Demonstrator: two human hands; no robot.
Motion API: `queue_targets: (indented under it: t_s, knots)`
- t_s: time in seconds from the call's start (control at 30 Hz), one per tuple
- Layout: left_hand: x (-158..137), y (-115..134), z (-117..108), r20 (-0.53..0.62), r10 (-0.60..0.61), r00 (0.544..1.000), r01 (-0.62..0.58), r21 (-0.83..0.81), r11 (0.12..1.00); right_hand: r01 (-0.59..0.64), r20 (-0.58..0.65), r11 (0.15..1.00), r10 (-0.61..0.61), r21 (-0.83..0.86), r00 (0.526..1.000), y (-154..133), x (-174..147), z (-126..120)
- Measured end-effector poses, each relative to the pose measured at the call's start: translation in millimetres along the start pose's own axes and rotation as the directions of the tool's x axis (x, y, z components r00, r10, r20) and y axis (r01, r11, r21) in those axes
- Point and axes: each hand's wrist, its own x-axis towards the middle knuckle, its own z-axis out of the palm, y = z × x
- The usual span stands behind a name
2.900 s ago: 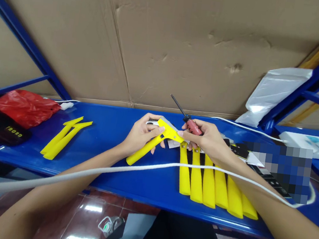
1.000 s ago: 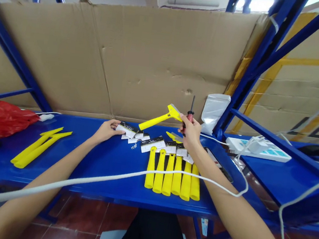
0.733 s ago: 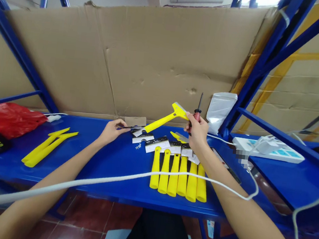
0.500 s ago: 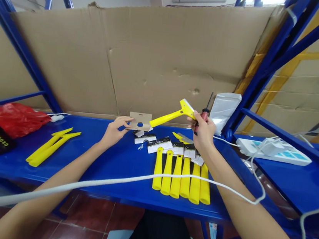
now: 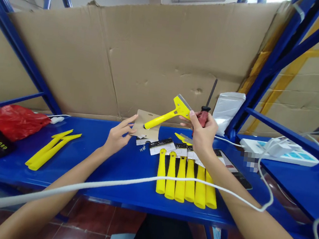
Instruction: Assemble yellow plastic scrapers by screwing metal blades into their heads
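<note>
The right grip (image 5: 205, 134) is closed on a yellow scraper (image 5: 182, 107) and a red-handled screwdriver (image 5: 203, 119) together, while the left grip (image 5: 119, 137) pinches the edge of a brown hang card (image 5: 150, 133). The scraper is bright yellow, with a flared head, small screws, a metal blade along its upper edge and a round handle sloping down toward the left grip. The handle's end lies at the card's hole; whether it has entered cannot be told.

Just below the card lie black-and-white printed cards (image 5: 162, 145) and small metal pieces (image 5: 142, 149). Another scraper head (image 5: 184, 139) is just left of the right grip. Nearer the person than the right grip, six yellow handles (image 5: 180, 184) form a row on the blue table (image 5: 125, 163). A white cable (image 5: 140, 180) crosses in front of them and both forearms. Well left of the left grip are two yellow pieces (image 5: 52, 151) and a red plastic bag (image 5: 18, 119).

The right thumb presses the head, the screwdriver shaft pointing up; the left fingers reach forward, spread slightly.
</note>
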Motion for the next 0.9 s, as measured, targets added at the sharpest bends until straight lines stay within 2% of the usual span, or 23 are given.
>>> queue_targets:
  t_s: [0.17,0.27,0.33,0.4,0.47,0.5,0.57,0.63,0.7,0.77,0.83,0.9]
  knots:
    - [-1.8,3.8,-1.1,-0.085,0.159,0.984,-0.16,-0.01,0.987,0.075,0.058,0.991,-0.069,-0.115,0.996,-8.8,-13.3,6.3]
    - [-2.9,3.6,0.4,-0.131,0.175,0.976,-0.183,-0.055,0.982,0.065,0.05,0.993,-0.06,-0.098,0.997,-8.0,-13.9,9.4]
    - [-3.8,7.6,3.1,-0.137,0.133,0.982,-0.147,-0.1,0.984,-0.018,0.071,0.998,0.022,-0.063,0.997,-5.9,-13.1,10.9]
    - [-4.3,15.0,7.3,-0.115,0.037,0.993,-0.058,-0.179,0.982,-0.141,0.097,0.99,0.142,-0.02,0.985,-3.3,-13.1,12.0]
    - [-4.1,23.0,12.0,-0.058,-0.12,0.991,0.097,-0.302,0.948,-0.265,0.119,0.964,0.26,0.024,0.958,-0.5,-14.3,13.0]
    - [-3.9,26.2,14.2,-0.028,-0.214,0.976,0.189,-0.369,0.91,-0.314,0.123,0.948,0.306,0.047,0.944,1.0,-15.3,13.5]
    - [-4.0,29.5,17.1,0.045,-0.401,0.915,0.37,-0.492,0.788,-0.387,0.128,0.918,0.375,0.083,0.918,3.7,-17.8,14.9]
    - [-5.3,28.6,18.4,0.227,-0.524,0.821,0.547,-0.577,0.607,-0.437,0.135,0.893,0.422,0.106,0.896,5.7,-20.3,16.6]
    - [-7.5,25.4,19.1,0.481,-0.519,0.707,0.693,-0.616,0.374,-0.463,0.135,0.878,0.448,0.118,0.884,6.8,-22.6,18.7]
    - [-9.6,22.3,20.8,0.654,-0.441,0.614,0.767,-0.625,0.141,-0.473,0.129,0.872,0.458,0.125,0.88,7.3,-24.6,20.7]
    - [-10.4,21.0,23.0,0.714,-0.396,0.578,0.773,-0.634,-0.016,-0.483,0.137,0.868,0.468,0.116,0.873,7.6,-26.3,22.2]
    - [-9.6,21.8,24.2,0.735,-0.386,0.557,0.774,-0.628,-0.08,-0.497,0.159,0.862,0.48,0.097,0.863,8.0,-27.8,22.9]
